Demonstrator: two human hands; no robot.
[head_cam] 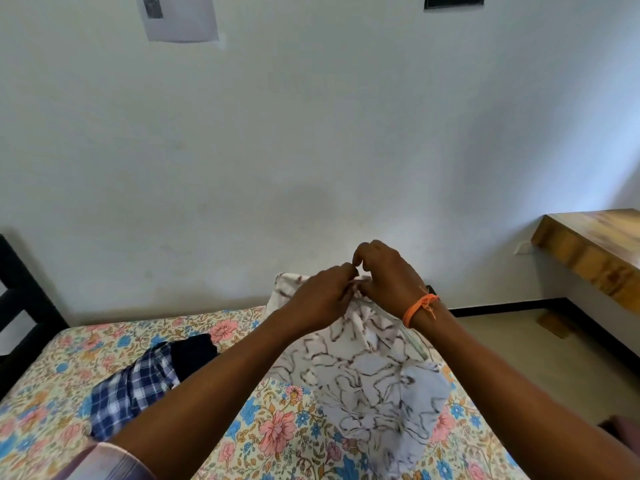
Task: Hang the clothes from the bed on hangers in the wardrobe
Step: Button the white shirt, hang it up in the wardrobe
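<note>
I hold up a white shirt (374,372) with a brown line pattern above the bed (277,427). It hangs down from my hands and its hem touches the floral sheet. My left hand (322,299) pinches the fabric near the top edge. My right hand (388,275), with an orange thread on the wrist, grips the same top edge right beside it. Whether a hanger is inside the shirt cannot be told. A blue and white checked shirt (135,393) lies crumpled on the bed to the left, with a dark garment (194,355) beside it.
A white wall rises right behind the bed. A black bed frame (20,299) stands at the left edge. A wooden shelf or desk top (595,251) juts out at the right, above a strip of pale floor (512,341). No wardrobe is in view.
</note>
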